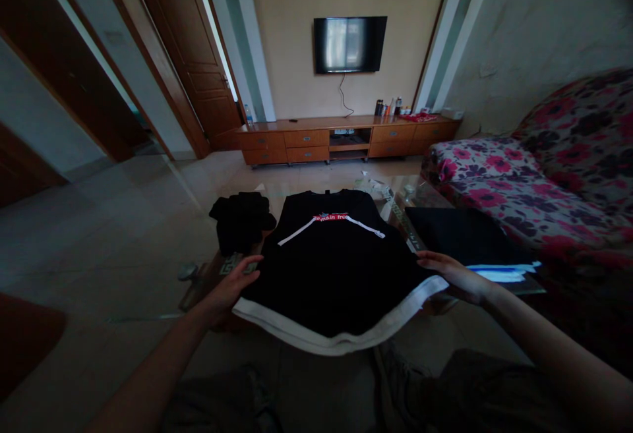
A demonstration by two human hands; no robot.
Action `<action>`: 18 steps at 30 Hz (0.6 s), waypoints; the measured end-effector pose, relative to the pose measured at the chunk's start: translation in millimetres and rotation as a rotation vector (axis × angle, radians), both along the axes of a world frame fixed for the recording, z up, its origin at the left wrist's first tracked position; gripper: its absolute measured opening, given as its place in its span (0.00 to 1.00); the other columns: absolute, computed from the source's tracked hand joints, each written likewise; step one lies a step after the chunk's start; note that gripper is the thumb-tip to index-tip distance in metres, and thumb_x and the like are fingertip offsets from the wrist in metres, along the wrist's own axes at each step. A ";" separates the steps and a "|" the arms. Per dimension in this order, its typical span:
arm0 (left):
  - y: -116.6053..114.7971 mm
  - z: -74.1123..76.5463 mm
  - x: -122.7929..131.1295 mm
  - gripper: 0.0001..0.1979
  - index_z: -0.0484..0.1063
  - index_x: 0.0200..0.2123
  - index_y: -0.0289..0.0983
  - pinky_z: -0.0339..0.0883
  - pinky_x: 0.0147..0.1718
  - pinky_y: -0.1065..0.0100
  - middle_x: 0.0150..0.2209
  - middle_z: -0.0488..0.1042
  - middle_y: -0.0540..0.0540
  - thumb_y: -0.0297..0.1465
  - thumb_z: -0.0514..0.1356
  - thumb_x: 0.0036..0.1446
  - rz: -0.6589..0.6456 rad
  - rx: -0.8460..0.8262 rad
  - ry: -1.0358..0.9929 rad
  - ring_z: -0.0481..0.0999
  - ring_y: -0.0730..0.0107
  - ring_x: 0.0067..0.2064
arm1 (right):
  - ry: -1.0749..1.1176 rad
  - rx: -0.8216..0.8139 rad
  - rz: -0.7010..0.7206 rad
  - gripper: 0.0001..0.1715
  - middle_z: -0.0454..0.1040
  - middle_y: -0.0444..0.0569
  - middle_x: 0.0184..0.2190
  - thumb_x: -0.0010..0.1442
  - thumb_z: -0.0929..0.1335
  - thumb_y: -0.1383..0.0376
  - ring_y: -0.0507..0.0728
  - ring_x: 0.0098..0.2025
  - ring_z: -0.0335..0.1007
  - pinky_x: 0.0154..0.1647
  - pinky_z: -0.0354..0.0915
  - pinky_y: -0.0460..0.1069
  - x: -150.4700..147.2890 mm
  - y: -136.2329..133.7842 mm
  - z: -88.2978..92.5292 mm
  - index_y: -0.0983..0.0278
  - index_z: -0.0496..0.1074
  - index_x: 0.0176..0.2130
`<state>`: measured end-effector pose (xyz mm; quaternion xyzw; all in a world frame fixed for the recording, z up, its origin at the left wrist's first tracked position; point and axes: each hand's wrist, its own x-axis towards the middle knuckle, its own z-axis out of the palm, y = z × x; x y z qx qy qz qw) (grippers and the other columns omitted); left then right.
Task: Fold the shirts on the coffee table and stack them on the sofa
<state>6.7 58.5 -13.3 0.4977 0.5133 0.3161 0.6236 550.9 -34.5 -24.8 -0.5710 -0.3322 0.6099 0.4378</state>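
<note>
A black shirt (341,275) with a white hem and a red printed strip across the chest lies spread over the glass table, its neck pointing away from me. My left hand (232,288) grips its left edge, a little above the hem. At the opposite edge, my right hand (457,277) pinches the cloth near the hem's right corner. Between the two hands the white hem sags over the near side of the table. Part of each hand's grip is hidden by the cloth.
Dark crumpled clothing (242,219) sits left of the shirt. On the right is a folded dark stack (465,235) with white and blue edges on the glass table (537,285). A floral sofa (499,163) stands to the right, a low TV cabinet (306,146) beyond.
</note>
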 end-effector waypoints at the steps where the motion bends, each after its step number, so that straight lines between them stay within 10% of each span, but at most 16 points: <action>1: -0.4 3.0 -0.3 0.29 0.71 0.55 0.41 0.71 0.31 0.69 0.37 0.79 0.49 0.44 0.71 0.52 0.004 -0.010 -0.022 0.79 0.64 0.35 | 0.031 0.008 -0.016 0.26 0.79 0.40 0.32 0.53 0.78 0.60 0.53 0.27 0.73 0.25 0.69 0.45 -0.2 -0.1 2.1 0.55 0.73 0.50; 12: 6.2 0.5 -1.0 0.28 0.75 0.49 0.36 0.72 0.40 0.65 0.42 0.80 0.44 0.28 0.71 0.39 -0.068 0.174 0.132 0.79 0.61 0.40 | 0.169 0.043 -0.033 0.24 0.81 0.48 0.49 0.46 0.80 0.69 0.58 0.49 0.79 0.52 0.73 0.51 6.5 6.8 1.0 0.57 0.78 0.44; 18: 9.6 -4.6 -11.7 0.16 0.72 0.39 0.38 0.68 0.38 0.64 0.36 0.75 0.48 0.30 0.64 0.43 -0.173 0.635 0.590 0.75 0.61 0.38 | -0.129 0.167 -0.046 0.25 0.79 0.44 0.31 0.40 0.83 0.55 0.52 0.31 0.74 0.34 0.70 0.46 7.8 8.1 -3.1 0.61 0.79 0.36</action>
